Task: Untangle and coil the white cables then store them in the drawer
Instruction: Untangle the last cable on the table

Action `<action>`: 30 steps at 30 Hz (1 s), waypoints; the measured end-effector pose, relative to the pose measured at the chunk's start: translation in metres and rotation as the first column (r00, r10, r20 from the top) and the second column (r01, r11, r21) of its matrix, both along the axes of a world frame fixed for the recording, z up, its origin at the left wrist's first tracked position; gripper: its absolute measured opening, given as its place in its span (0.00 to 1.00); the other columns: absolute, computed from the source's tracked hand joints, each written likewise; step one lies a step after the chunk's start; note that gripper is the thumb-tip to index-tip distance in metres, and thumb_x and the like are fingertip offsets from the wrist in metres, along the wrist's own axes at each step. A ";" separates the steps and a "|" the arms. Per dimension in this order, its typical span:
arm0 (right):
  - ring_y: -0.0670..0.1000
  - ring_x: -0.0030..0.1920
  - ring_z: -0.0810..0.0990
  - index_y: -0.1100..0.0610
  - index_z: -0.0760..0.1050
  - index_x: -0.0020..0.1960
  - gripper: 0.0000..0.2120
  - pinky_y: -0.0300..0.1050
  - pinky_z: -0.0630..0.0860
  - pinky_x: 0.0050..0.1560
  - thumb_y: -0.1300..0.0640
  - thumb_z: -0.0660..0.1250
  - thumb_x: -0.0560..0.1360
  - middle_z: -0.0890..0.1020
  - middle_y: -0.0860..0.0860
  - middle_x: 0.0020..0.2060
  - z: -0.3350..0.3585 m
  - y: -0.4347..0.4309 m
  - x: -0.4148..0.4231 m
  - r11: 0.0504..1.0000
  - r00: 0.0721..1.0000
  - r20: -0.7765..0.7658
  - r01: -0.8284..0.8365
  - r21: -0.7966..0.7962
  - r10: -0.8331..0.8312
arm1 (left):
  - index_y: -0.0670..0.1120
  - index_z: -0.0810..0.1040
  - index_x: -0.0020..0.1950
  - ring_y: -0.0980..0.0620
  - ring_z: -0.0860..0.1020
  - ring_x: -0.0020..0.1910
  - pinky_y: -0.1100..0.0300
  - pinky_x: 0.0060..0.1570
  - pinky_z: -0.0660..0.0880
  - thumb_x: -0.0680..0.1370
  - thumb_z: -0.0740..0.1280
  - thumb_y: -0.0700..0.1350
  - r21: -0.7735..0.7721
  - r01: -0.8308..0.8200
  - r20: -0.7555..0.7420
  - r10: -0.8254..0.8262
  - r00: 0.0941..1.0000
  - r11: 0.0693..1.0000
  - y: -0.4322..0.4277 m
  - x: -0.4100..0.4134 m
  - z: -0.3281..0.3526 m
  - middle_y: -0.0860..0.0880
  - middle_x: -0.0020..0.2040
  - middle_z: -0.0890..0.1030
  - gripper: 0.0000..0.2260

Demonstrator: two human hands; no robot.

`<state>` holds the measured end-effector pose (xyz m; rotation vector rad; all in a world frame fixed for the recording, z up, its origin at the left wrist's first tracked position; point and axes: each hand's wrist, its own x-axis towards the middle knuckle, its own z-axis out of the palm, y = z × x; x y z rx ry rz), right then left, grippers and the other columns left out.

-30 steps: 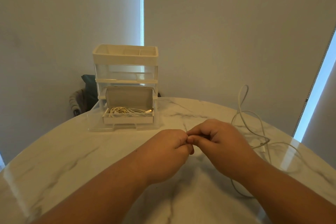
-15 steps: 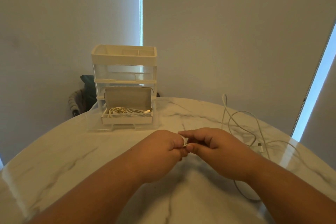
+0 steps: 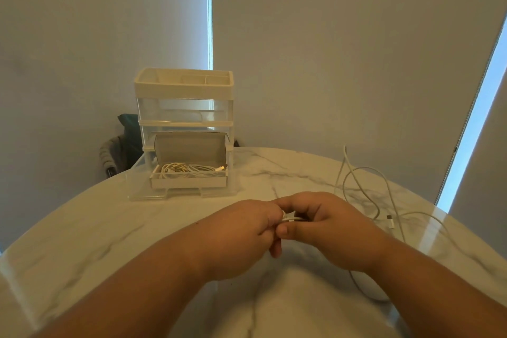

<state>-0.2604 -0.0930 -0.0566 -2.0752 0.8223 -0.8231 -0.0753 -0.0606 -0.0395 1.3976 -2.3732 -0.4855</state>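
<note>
Coiled white cables already lie in the open cardboard box inside the pulled-out clear plastic drawer. The left hand and right hand both pinch one long white cable, its loops sprawling uncoiled on the white marble table; coiling and storing remain.

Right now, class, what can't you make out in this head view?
Head view, all three:
How much thin white cable the left hand and right hand grip: curled fingers cover it.
That cable's run beneath the right forearm: the arm covers it.
Dark object behind the clear plastic drawer unit: the unit hides part.
</note>
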 end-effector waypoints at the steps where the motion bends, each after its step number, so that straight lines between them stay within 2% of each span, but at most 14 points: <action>1: 0.54 0.45 0.83 0.48 0.84 0.56 0.12 0.55 0.79 0.57 0.58 0.72 0.74 0.87 0.52 0.42 0.000 -0.001 0.000 1.000 1.000 0.005 0.003 0.005 -0.003 | 0.50 0.78 0.44 0.62 0.74 0.40 0.72 0.39 0.69 0.80 0.59 0.41 -0.003 0.001 0.016 -0.001 1.000 1.000 0.001 0.000 0.001 0.56 0.41 0.76 0.10; 3: 0.62 0.47 0.81 0.45 0.85 0.54 0.12 0.63 0.77 0.58 0.49 0.71 0.71 0.86 0.53 0.42 -0.001 -0.002 -0.003 1.000 1.000 -0.018 0.026 0.003 -0.026 | 0.52 0.78 0.46 0.64 0.73 0.41 0.75 0.40 0.68 0.80 0.59 0.42 0.013 0.014 0.022 -0.015 1.000 1.000 0.003 0.000 0.004 0.56 0.42 0.75 0.10; 4: 0.62 0.47 0.81 0.46 0.85 0.52 0.11 0.63 0.77 0.58 0.48 0.71 0.71 0.86 0.54 0.41 -0.001 -0.002 -0.004 1.000 0.999 -0.026 0.022 0.004 -0.022 | 0.52 0.79 0.49 0.64 0.73 0.42 0.76 0.41 0.68 0.81 0.58 0.43 0.024 0.025 0.011 -0.025 1.000 0.999 0.004 -0.001 0.004 0.56 0.43 0.75 0.10; 5: 0.59 0.47 0.82 0.47 0.85 0.51 0.10 0.61 0.77 0.58 0.49 0.71 0.72 0.86 0.53 0.40 -0.001 -0.003 -0.005 1.000 0.999 -0.036 0.024 0.001 -0.024 | 0.51 0.80 0.52 0.63 0.74 0.43 0.75 0.43 0.69 0.81 0.59 0.44 0.040 0.033 -0.003 -0.033 0.999 0.999 0.004 -0.001 0.004 0.56 0.44 0.76 0.10; 7: 0.52 0.45 0.84 0.51 0.86 0.48 0.05 0.55 0.79 0.56 0.53 0.72 0.75 0.86 0.51 0.40 0.001 -0.003 -0.005 0.997 0.995 -0.071 0.061 -0.041 -0.064 | 0.50 0.81 0.53 0.60 0.76 0.43 0.64 0.48 0.74 0.81 0.60 0.47 0.112 0.024 -0.077 -0.015 0.997 0.993 0.004 0.000 0.004 0.53 0.46 0.78 0.10; 8: 0.48 0.45 0.84 0.51 0.86 0.47 0.03 0.51 0.80 0.54 0.55 0.73 0.75 0.87 0.48 0.40 0.002 -0.002 -0.005 0.993 0.992 -0.082 0.095 -0.074 -0.101 | 0.50 0.82 0.52 0.59 0.75 0.41 0.62 0.46 0.75 0.81 0.61 0.49 0.138 0.019 -0.120 -0.002 0.993 0.990 0.002 0.002 0.004 0.53 0.43 0.79 0.10; 11: 0.42 0.43 0.83 0.49 0.85 0.43 0.02 0.43 0.80 0.49 0.54 0.75 0.73 0.86 0.42 0.39 0.009 -0.004 -0.008 0.959 0.965 -0.102 0.221 -0.178 -0.242 | 0.48 0.83 0.46 0.63 0.71 0.29 0.68 0.35 0.71 0.83 0.59 0.51 0.166 0.000 -0.163 0.027 0.986 0.986 -0.002 0.007 0.002 0.55 0.32 0.75 0.15; 14: 0.40 0.44 0.82 0.46 0.84 0.42 0.02 0.33 0.76 0.45 0.52 0.74 0.73 0.84 0.38 0.39 0.012 -0.006 -0.010 0.918 0.940 -0.137 0.262 -0.299 -0.313 | 0.45 0.81 0.42 0.57 0.70 0.27 0.64 0.32 0.71 0.83 0.59 0.49 0.250 0.030 -0.294 0.047 0.955 0.968 -0.002 0.011 0.003 0.52 0.29 0.74 0.16; 17: 0.38 0.42 0.80 0.46 0.83 0.44 0.04 0.30 0.74 0.43 0.53 0.71 0.76 0.83 0.37 0.39 0.010 -0.007 -0.011 0.909 0.936 -0.107 0.291 -0.298 -0.335 | 0.43 0.79 0.38 0.52 0.69 0.26 0.60 0.31 0.71 0.83 0.56 0.42 0.251 0.087 -0.484 0.047 0.874 0.964 0.000 0.013 0.007 0.49 0.27 0.71 0.17; 20: 0.40 0.37 0.78 0.46 0.82 0.44 0.08 0.32 0.71 0.39 0.53 0.66 0.79 0.82 0.39 0.37 0.007 -0.010 -0.012 0.908 0.924 -0.117 0.324 -0.264 -0.364 | 0.43 0.76 0.35 0.50 0.65 0.26 0.57 0.30 0.69 0.83 0.53 0.39 0.244 0.132 -0.700 0.080 0.709 0.961 0.000 0.015 0.010 0.47 0.27 0.66 0.20; 24: 0.42 0.34 0.77 0.44 0.81 0.47 0.10 0.41 0.75 0.40 0.47 0.61 0.81 0.80 0.46 0.33 0.003 -0.007 -0.007 0.932 0.944 -0.086 0.297 -0.208 -0.320 | 0.42 0.75 0.34 0.51 0.59 0.26 0.57 0.29 0.65 0.74 0.60 0.45 0.278 0.285 -0.932 0.185 0.311 0.917 0.000 0.014 0.015 0.48 0.27 0.62 0.11; 27: 0.42 0.33 0.76 0.44 0.76 0.53 0.05 0.40 0.75 0.39 0.46 0.64 0.79 0.77 0.46 0.30 -0.002 0.000 0.002 0.968 0.971 -0.040 0.231 -0.097 -0.236 | 0.42 0.76 0.35 0.53 0.60 0.24 0.59 0.28 0.65 0.72 0.59 0.45 0.253 0.365 -0.965 0.258 0.038 0.896 -0.003 0.014 0.016 0.50 0.27 0.63 0.11; 29: 0.44 0.33 0.77 0.45 0.75 0.51 0.02 0.42 0.77 0.40 0.51 0.65 0.81 0.79 0.46 0.31 -0.004 0.001 0.007 0.974 0.975 -0.046 0.213 -0.078 -0.217 | 0.43 0.78 0.35 0.54 0.61 0.23 0.60 0.27 0.66 0.73 0.58 0.44 0.243 0.405 -0.955 0.290 -0.059 0.881 -0.005 0.014 0.016 0.51 0.27 0.64 0.12; 30: 0.45 0.34 0.78 0.46 0.75 0.49 0.04 0.44 0.78 0.42 0.54 0.64 0.81 0.81 0.47 0.32 -0.005 0.001 0.008 0.977 0.977 -0.048 0.204 -0.069 -0.207 | 0.43 0.79 0.35 0.55 0.62 0.23 0.61 0.26 0.66 0.73 0.58 0.43 0.240 0.421 -0.951 0.299 -0.080 0.875 -0.005 0.013 0.016 0.51 0.27 0.65 0.12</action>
